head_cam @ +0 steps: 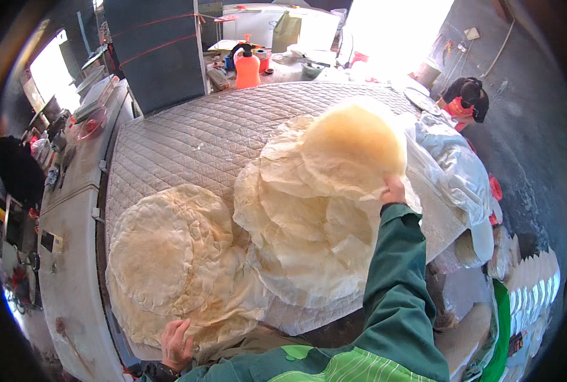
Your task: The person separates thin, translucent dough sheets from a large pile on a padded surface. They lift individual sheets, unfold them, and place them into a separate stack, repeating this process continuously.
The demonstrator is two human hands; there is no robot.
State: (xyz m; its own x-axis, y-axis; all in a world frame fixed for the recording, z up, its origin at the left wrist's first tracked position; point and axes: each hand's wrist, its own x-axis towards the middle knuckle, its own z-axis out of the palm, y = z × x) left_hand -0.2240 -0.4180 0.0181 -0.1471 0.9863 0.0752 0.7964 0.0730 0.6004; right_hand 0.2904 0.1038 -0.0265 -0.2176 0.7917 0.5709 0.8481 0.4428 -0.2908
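My right hand (393, 191) grips the near edge of a large, thin round flatbread (355, 148), which is partly raised above a spread pile of similar sheets (307, 238). My left hand (176, 344) rests at the near edge of the left pile, its fingers apart and curled a little, with nothing clearly gripped. On that left pile a pale round flatbread (152, 253) lies flat over wrinkled, browner ones. Both piles lie on a quilted cover (183, 148). Bright light washes out the far edge of the raised sheet.
A white chest freezer (71, 238) runs along the left. Beyond the quilted cover stands an orange pump bottle (247, 69) among containers. White cloth and plastic (455, 157) lie at the right edge. A person (465, 100) is at the far right, and plastic-wrapped bundles (531, 281) are at lower right.
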